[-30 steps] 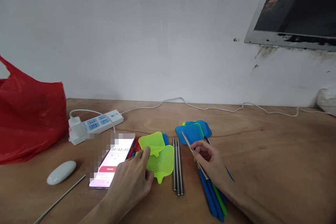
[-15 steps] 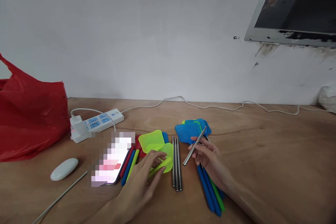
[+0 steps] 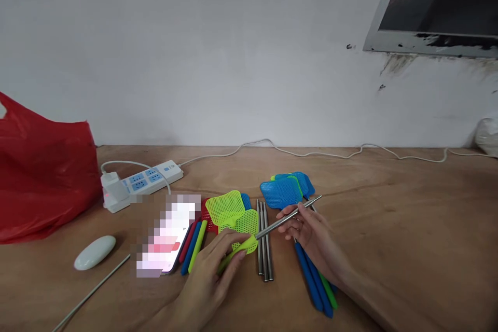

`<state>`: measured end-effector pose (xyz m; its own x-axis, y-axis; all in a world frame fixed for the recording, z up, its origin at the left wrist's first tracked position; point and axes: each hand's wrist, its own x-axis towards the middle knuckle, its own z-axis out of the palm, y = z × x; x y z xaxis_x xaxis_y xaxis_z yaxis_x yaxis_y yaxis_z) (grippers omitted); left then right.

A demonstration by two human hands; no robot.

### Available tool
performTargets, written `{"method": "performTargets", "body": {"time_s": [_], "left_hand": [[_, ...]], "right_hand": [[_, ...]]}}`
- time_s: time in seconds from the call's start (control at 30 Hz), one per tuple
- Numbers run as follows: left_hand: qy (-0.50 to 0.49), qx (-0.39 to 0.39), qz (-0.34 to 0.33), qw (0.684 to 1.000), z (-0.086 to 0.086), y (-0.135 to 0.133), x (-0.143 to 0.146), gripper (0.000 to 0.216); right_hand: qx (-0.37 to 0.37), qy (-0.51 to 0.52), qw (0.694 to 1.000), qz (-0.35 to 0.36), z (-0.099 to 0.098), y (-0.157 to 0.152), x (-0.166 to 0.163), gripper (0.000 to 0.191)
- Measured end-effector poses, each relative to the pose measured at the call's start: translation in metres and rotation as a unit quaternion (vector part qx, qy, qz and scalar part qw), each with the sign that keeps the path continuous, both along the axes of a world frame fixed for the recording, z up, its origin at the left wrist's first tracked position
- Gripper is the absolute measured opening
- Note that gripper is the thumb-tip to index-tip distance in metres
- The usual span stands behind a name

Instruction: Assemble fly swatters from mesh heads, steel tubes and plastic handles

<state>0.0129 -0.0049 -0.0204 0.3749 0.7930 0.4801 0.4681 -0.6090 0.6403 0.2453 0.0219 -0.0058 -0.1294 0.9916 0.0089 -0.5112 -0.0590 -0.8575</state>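
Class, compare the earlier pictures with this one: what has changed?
The left hand moved right and now visibly grips a yellow-green handle. The right hand kept its metal rod but swung it round; its left end now appears to meet the handle. The three loose rods and blue mesh heads stayed put.

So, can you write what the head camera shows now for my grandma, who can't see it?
A person's left hand holds a yellow-green handle and the right hand holds a metal rod, its end at the handle's tip, above a wooden table. Nearby lie three more rods, yellow-green mesh heads and blue mesh heads. A phone and power strip are at left.
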Motion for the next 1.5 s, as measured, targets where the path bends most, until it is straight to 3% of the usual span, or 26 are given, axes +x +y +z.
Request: {"method": "performTargets", "body": {"time_s": [0.37,0.57,0.77,1.13,1.27,1.37,1.5], "left_hand": [[0.001,-0.113,0.018,0.993,-0.013,-0.001,-0.003,0.010],[-0.053,-0.114,-0.010,0.992,-0.009,-0.002,0.001,0.004],[-0.103,-0.112,-0.044,0.987,-0.008,-0.007,0.005,0.018],[-0.063,-0.144,-0.025,0.987,-0.006,-0.007,0.005,0.007],[-0.003,-0.064,0.011,0.998,0.004,-0.001,-0.002,0.012],[0.099,0.003,0.015,0.995,0.006,0.006,-0.007,0.015],[0.159,0.034,0.002,0.987,0.003,0.008,-0.008,0.027]], "right_hand": [[0.009,-0.041,0.998,-0.049,-0.001,0.001,0.003,0.029],[0.016,-0.090,0.996,-0.006,-0.007,-0.002,-0.002,0.026],[0.021,-0.143,0.987,0.064,-0.016,-0.003,-0.004,0.024],[0.032,-0.119,0.991,0.054,-0.013,-0.006,-0.007,0.031],[-0.012,-0.098,0.995,-0.024,-0.008,-0.002,-0.002,0.040],[-0.050,-0.093,0.992,-0.076,-0.001,0.000,0.003,0.044],[-0.076,-0.084,0.990,-0.084,0.005,0.001,0.004,0.047]]}}
